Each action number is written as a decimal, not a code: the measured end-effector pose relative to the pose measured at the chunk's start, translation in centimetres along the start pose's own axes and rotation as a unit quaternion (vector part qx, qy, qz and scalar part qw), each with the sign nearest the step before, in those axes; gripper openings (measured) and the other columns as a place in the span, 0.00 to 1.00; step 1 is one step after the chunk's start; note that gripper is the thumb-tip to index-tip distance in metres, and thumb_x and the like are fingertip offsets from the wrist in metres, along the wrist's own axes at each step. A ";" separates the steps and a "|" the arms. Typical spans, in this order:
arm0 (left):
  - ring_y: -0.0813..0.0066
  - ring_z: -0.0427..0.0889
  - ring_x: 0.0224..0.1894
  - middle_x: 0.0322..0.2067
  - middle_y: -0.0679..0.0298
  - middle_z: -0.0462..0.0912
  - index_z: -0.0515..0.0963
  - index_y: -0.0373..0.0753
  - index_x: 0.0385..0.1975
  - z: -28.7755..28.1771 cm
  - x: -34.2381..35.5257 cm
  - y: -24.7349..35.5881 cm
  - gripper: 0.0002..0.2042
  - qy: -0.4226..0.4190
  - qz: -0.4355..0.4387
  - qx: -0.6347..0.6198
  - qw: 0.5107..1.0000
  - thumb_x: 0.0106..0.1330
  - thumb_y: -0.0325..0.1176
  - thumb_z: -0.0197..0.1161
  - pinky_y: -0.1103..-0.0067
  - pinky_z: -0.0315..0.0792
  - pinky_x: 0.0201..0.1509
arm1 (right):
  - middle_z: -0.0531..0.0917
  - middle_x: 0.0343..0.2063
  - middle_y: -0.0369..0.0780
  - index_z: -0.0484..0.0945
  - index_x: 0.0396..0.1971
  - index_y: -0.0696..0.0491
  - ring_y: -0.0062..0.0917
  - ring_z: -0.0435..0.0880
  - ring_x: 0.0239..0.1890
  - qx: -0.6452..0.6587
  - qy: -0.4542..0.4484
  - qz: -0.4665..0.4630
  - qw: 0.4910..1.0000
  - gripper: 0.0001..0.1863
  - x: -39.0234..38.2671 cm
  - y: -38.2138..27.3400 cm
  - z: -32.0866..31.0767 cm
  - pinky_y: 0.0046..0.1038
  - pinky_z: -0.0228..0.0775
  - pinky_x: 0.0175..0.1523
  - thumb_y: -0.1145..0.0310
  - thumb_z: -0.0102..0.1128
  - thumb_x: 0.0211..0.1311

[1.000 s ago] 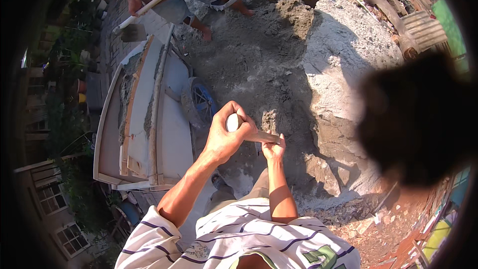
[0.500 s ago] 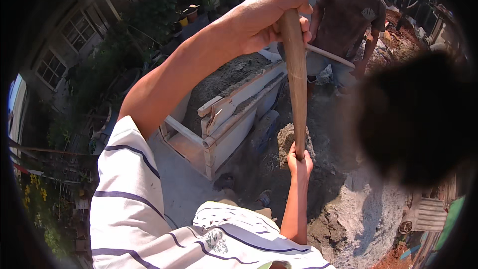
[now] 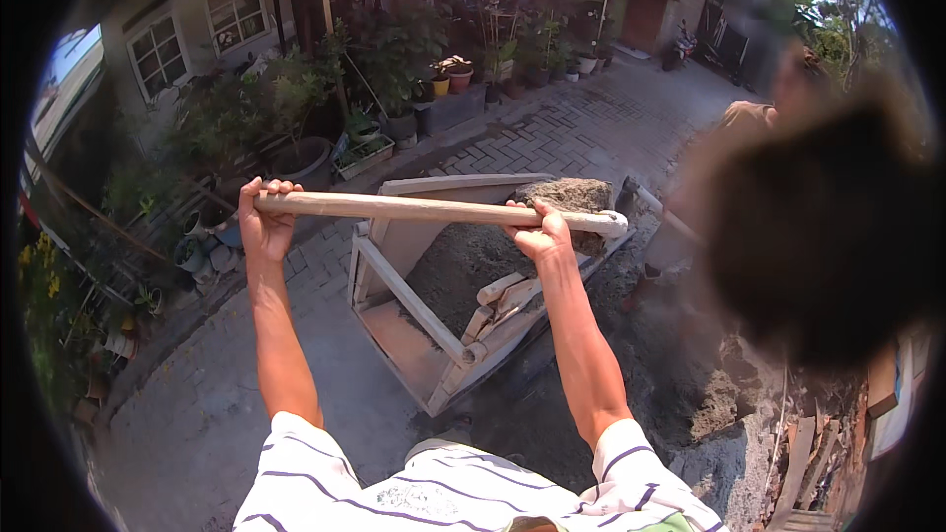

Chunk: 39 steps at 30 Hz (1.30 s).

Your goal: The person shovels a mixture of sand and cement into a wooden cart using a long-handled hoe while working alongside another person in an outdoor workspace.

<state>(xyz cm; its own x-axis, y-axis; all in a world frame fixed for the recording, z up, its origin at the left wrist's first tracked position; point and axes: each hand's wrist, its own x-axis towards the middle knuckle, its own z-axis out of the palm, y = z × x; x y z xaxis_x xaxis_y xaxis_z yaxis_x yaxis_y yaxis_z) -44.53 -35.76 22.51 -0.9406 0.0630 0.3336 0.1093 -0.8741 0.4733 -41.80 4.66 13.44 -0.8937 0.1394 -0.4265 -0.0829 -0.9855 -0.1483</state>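
A wooden-handled hoe [image 3: 394,207] lies nearly level across the view in both my hands. My left hand [image 3: 268,219] is wrapped round the handle's left end. Close to the head, my right hand [image 3: 540,234] grips the handle from below. A clump of grey-brown sand or wet mortar [image 3: 572,194] sits on the hoe's head, hiding most of the blade. Below the handle stands a wooden box [image 3: 406,294], which holds a heap of grey sandy material [image 3: 458,266]. The hoe's head is over the box's far right part.
Another person [image 3: 749,118], partly hidden by a dark blur [image 3: 818,236], stands at the right with a pole-like handle. Potted plants [image 3: 458,74] line the house at the back. Paving [image 3: 532,133] runs behind the box. Rubble and wood pieces [image 3: 813,453] lie lower right.
The hoe has swung from upright on the right to level over the box, its loaded head raised. My left hand moved left and my right hand up. The view has turned toward the house.
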 end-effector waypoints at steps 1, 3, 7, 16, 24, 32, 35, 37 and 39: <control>0.68 0.76 0.32 0.22 0.63 0.74 0.72 0.38 0.19 -5.6 -1.3 -0.5 0.10 0.037 0.006 -0.017 0.999 0.61 0.33 0.55 0.68 0.71 0.53 | 0.72 0.34 0.45 0.64 0.40 0.58 0.38 0.76 0.36 -0.043 0.028 -0.012 0.999 0.10 1.4 1.8 -0.2 0.48 0.72 0.45 0.68 0.47 0.65; 0.65 0.76 0.33 0.23 0.61 0.75 0.72 0.36 0.19 -12.0 -5.3 -3.3 0.09 0.111 0.017 -0.073 0.991 0.59 0.31 0.54 0.67 0.70 0.54 | 0.73 0.34 0.44 0.65 0.39 0.57 0.38 0.77 0.37 -0.091 0.052 -0.027 0.994 0.10 3.8 2.9 -1.7 0.48 0.71 0.46 0.68 0.51 0.62; 0.69 0.74 0.32 0.21 0.65 0.71 0.68 0.39 0.22 -14.5 -8.3 -5.6 0.05 0.118 -0.007 -0.133 0.984 0.58 0.31 0.55 0.67 0.68 0.55 | 0.75 0.32 0.42 0.68 0.35 0.56 0.37 0.77 0.39 -0.099 -0.007 -0.069 0.993 0.08 1.3 3.1 -3.6 0.46 0.68 0.53 0.71 0.55 0.59; 0.70 0.74 0.27 0.18 0.67 0.69 0.62 0.42 0.29 -3.4 -4.6 -8.1 0.09 -0.169 -0.137 -0.128 0.968 0.54 0.30 0.56 0.65 0.70 0.46 | 0.70 0.15 0.36 0.65 0.17 0.52 0.24 0.72 0.22 0.147 0.059 -0.213 0.964 0.12 -11.8 -0.7 -11.0 0.29 0.69 0.34 0.73 0.59 0.55; 0.74 0.74 0.26 0.20 0.65 0.72 0.62 0.40 0.27 7.3 -11.4 -20.2 0.12 -0.338 -0.374 -0.090 0.859 0.54 0.26 0.62 0.74 0.71 0.36 | 0.71 0.14 0.31 0.66 0.14 0.47 0.23 0.74 0.18 0.106 0.327 -0.279 0.896 0.12 -20.3 -1.7 -35.2 0.27 0.72 0.25 0.66 0.55 0.53; 0.85 0.71 0.30 0.25 0.71 0.70 0.65 0.39 0.27 7.5 -28.8 -34.0 0.09 -0.369 -0.528 0.170 0.746 0.52 0.25 0.59 0.83 0.69 0.35 | 0.76 0.24 0.31 0.74 0.30 0.51 0.20 0.75 0.26 0.494 0.304 -0.172 0.796 0.04 -21.9 7.1 -55.5 0.25 0.72 0.31 0.67 0.55 0.57; 0.82 0.67 0.29 0.22 0.69 0.67 0.63 0.39 0.24 5.0 -37.1 -39.9 0.10 -0.407 -0.523 0.279 0.695 0.50 0.29 0.60 0.80 0.67 0.34 | 0.77 0.26 0.31 0.76 0.38 0.51 0.17 0.73 0.22 0.577 0.279 -0.174 0.747 0.07 -22.7 6.9 -52.9 0.20 0.70 0.26 0.71 0.51 0.62; 0.80 0.64 0.25 0.21 0.69 0.65 0.62 0.39 0.23 1.0 -42.9 -43.3 0.11 -0.448 -0.454 0.345 0.689 0.48 0.30 0.60 0.79 0.64 0.30 | 0.77 0.26 0.32 0.76 0.38 0.51 0.16 0.73 0.22 0.570 0.238 -0.167 0.768 0.07 -22.2 8.7 -57.1 0.20 0.70 0.26 0.71 0.50 0.63; 0.77 0.66 0.26 0.21 0.66 0.65 0.63 0.39 0.24 -1.3 -46.8 -45.3 0.12 -0.478 -0.464 0.369 0.648 0.46 0.32 0.61 0.76 0.64 0.31 | 0.77 0.26 0.32 0.76 0.38 0.51 0.16 0.73 0.21 0.578 0.206 -0.182 0.769 0.07 -21.8 10.3 -61.7 0.20 0.70 0.26 0.71 0.49 0.63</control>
<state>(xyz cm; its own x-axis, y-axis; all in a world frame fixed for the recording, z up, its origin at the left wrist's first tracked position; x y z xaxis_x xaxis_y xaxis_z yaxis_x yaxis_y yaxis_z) -5.86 0.22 -15.60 -0.1221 0.9745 -0.1880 0.0951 0.2001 0.9752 4.07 -2.57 -33.87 -0.5231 0.2107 -0.8258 -0.8432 -0.2691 0.4655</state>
